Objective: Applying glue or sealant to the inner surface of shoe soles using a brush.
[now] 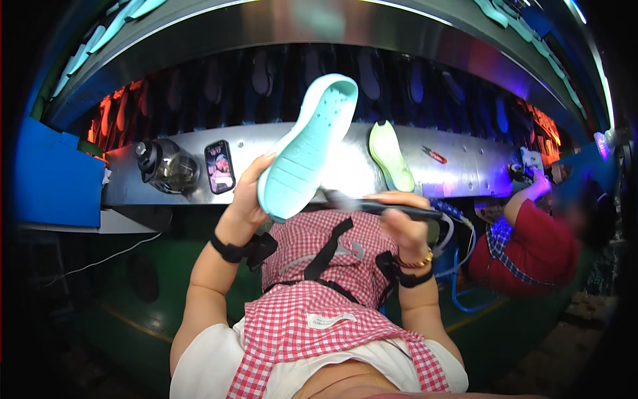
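My left hand (247, 193) is closed round the heel end of a pale turquoise shoe sole (302, 156), which is raised above the bench edge with its toe end pointing away. Its inner face, marked with grooves and small dots, is turned up. In my right hand (407, 223) is a slim black-handled tool (379, 207), lying almost level. Motion smears its grey tip beside the lower right side of the sole, so its kind and whether it touches are unclear. A lime green sole (391, 156) lies on the metal bench (266, 136), beyond my right hand.
Red-handled snips (434, 155) lie right of the green sole. At the left stand a dark bottle (166, 166) and a phone (220, 166). Behind the bench hang rows of soles (262, 73) under a metal ledge. A co-worker in red (531, 246) sits at the right.
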Motion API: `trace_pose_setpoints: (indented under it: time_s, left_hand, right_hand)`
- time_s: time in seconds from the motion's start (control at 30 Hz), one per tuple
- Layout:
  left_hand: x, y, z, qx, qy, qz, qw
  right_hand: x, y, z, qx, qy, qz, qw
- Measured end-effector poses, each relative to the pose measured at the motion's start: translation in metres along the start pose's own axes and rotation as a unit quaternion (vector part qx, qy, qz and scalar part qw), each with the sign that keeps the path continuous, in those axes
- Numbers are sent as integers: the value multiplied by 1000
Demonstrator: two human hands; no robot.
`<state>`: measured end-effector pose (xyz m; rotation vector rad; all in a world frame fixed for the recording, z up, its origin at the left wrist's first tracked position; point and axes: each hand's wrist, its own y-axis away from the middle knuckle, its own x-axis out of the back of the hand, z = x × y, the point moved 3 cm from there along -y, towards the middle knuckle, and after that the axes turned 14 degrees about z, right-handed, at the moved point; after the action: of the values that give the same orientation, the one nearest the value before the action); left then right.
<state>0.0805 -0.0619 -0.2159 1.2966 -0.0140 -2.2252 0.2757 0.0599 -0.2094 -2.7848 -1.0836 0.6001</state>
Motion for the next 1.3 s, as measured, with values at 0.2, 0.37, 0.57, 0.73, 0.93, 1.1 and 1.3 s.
trace_pose_setpoints:
  time_s: [0.2, 0.37, 0.57, 0.73, 0.93, 1.1, 1.3]
  left_hand:
    - [-80, 0, 111, -176, -54, -137, 973]
    - [-127, -95, 213, -232, 74, -115, 963]
    - [-139, -117, 244, -197, 29, 82, 976]
    - [-202, -112, 230, -251, -492, -54, 832]
    - [-253, -199, 244, -333, -858, -27, 390]
    - [-237, -268, 239, -322, -866, -47, 381]
    - [-257, -295, 212, -394, -841, 6, 369]
  right_hand:
    - [40, -2, 5, -56, -94, 115, 987]
    - [36, -4, 8, -70, -98, 161, 980]
    - [49, -3, 18, -99, -64, 133, 984]
    - [67, -5, 21, -130, -71, 194, 970]
    - [60, -17, 27, -154, -124, 204, 959]
    - [82, -21, 40, -176, -140, 227, 948]
    - [106, -25, 59, -214, -168, 249, 930]
